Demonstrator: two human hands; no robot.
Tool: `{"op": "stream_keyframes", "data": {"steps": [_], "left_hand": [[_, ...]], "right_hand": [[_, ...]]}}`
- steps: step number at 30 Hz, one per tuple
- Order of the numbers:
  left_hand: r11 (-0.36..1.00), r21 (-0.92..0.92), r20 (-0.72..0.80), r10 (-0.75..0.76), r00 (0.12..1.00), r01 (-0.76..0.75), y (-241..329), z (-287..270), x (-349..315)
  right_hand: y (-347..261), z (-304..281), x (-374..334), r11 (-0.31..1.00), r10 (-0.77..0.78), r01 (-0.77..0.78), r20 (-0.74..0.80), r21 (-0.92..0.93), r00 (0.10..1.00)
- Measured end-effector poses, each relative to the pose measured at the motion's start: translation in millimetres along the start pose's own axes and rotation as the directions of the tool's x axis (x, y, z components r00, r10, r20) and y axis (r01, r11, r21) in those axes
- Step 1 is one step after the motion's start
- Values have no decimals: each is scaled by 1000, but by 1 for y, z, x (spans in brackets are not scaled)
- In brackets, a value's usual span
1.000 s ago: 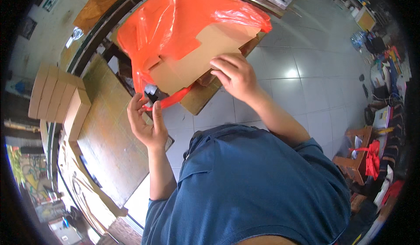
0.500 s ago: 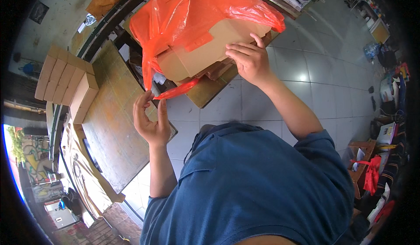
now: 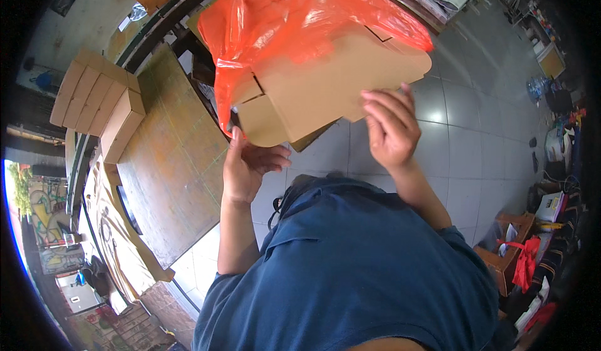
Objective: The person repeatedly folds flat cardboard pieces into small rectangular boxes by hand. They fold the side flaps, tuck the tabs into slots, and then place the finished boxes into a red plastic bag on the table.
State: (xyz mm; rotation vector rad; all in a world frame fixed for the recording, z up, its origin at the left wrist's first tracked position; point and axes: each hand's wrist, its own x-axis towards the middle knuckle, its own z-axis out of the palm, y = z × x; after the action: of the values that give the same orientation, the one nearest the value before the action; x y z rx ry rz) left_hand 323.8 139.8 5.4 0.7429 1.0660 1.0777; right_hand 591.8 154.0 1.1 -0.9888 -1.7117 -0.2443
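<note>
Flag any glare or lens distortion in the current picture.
Head view: a bright glare spot on the floor; head view, shiny white highlights on the bag; head view, fisheye bending toward the rim, corners black, blue fringing at the bright left edge.

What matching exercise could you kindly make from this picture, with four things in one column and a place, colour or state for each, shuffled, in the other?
Things:
1. plastic bag
2. tiled floor
3. cardboard sheet
4. cardboard boxes

Descriptions:
A. grey, with a bright reflection
B. grouped at the picture's left
C. orange-red, covering part of the cardboard sheet
D. flat and brown, with the right hand at its edge

Right pairs: 1-C, 2-A, 3-D, 4-B
</note>
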Motion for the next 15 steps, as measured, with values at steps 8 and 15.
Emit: {"op": "stream_keyframes", "data": {"steps": [8,15], "left_hand": [[992,-102,305,97,947,-69,-12,-26,1],[610,-761,417,197,887,222,-26,-8,-8]], "right_hand": [[-38,-27,-27,998,-37,37,7,49,999],[-39,-92,-25,996,22,-12,-113,90,993]]}}
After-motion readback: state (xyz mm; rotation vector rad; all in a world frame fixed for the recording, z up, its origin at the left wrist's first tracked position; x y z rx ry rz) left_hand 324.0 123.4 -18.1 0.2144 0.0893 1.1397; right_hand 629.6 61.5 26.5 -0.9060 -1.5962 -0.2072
